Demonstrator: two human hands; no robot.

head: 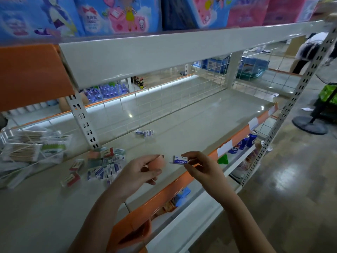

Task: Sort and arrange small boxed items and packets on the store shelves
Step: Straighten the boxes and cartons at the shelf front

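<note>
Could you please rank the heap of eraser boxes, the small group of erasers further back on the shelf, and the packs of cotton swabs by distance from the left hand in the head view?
From the left hand, nearest first:
1. Heap of eraser boxes, just to its left on the shelf.
2. Small group of erasers, further back, near the wire grid.
3. Packs of cotton swabs, far left.

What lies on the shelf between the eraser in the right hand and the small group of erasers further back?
Nothing: the head view shows bare shelf between the held eraser and the back group.
</note>
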